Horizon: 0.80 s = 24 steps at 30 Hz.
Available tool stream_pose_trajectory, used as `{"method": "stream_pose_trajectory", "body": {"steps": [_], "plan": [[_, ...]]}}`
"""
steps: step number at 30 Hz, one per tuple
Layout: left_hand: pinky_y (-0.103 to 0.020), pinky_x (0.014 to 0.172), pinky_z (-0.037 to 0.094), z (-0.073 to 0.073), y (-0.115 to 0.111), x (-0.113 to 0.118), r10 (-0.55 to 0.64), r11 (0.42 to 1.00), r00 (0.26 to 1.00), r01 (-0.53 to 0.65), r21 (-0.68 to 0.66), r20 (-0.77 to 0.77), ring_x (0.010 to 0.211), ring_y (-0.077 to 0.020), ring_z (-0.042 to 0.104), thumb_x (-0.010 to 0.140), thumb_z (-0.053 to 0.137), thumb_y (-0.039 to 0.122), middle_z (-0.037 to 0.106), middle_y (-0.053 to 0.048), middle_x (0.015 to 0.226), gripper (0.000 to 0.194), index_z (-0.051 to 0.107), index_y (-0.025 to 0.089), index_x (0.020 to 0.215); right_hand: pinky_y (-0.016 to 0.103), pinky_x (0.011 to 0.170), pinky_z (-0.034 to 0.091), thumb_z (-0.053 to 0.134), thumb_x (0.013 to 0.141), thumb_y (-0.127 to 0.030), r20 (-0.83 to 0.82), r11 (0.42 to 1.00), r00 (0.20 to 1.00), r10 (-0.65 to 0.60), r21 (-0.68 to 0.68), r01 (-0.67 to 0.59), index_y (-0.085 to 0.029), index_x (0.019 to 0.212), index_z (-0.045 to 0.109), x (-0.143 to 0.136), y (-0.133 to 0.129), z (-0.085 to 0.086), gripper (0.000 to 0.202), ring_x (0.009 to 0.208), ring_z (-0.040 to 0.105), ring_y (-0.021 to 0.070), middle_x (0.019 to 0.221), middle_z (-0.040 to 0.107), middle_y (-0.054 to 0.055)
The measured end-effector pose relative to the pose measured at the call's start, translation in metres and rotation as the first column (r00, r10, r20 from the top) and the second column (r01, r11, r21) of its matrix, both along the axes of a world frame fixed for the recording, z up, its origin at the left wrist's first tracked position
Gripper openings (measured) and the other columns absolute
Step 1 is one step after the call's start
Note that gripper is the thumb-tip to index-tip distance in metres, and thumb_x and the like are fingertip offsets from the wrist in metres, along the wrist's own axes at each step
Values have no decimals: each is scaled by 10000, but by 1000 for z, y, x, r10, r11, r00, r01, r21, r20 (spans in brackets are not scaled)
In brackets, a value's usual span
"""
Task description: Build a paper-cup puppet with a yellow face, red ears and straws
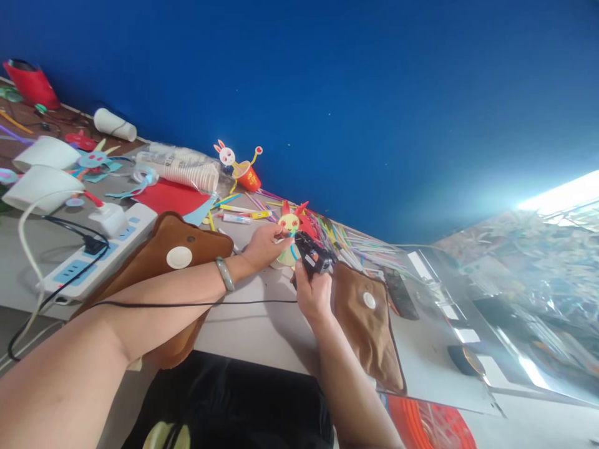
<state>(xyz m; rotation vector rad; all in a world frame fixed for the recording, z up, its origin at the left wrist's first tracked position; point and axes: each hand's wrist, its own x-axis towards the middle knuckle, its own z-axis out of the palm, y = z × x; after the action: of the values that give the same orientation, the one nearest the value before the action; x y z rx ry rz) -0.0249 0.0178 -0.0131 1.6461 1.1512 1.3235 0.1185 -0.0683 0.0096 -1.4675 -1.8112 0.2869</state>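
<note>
In the middle of the table my right hand (312, 290) is wrapped round a black corded hot glue gun (312, 254), its nose towards my left hand. My left hand (264, 247), a bracelet on its wrist, is closed at the fingertips on a yellow paper animal face (289, 221) with red ears. A blue-green strip shows just below the face. Under it stands a pale cup (284, 257), partly hidden by my hands. Whether the face touches the cup I cannot tell. The glue gun's black cord (253, 303) runs left beneath my left forearm.
Brown hot-water bags (199, 243) lie on both sides. A white power strip (100, 252) with plugs is at left. Behind are stacked paper cups (182, 171), a finished rabbit in a red cup (248, 176), and many coloured sticks (360, 246). A blue wall (327, 112) bounds the back.
</note>
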Motion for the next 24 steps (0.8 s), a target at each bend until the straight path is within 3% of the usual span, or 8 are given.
{"method": "stream_pose_trajectory", "body": {"steps": [15,24], "plan": [[-252,667,471,0,0,-1,3,1000,1000,-2,26,-18,775,-162,629,771,646,301,725,-40,803,149,689,159,773,329,585,476,472,947,-423,41,999,998,-37,27,36,-198,830,648,2,0,-5,309,569,645,225,582,665,54],[-260,682,474,1,0,-1,11,999,999,-10,30,-30,763,-161,618,773,643,298,720,-48,803,141,674,162,750,337,594,491,459,955,-411,50,1000,998,-30,-5,30,-195,798,641,1,-1,-1,323,535,620,218,518,614,41]]}}
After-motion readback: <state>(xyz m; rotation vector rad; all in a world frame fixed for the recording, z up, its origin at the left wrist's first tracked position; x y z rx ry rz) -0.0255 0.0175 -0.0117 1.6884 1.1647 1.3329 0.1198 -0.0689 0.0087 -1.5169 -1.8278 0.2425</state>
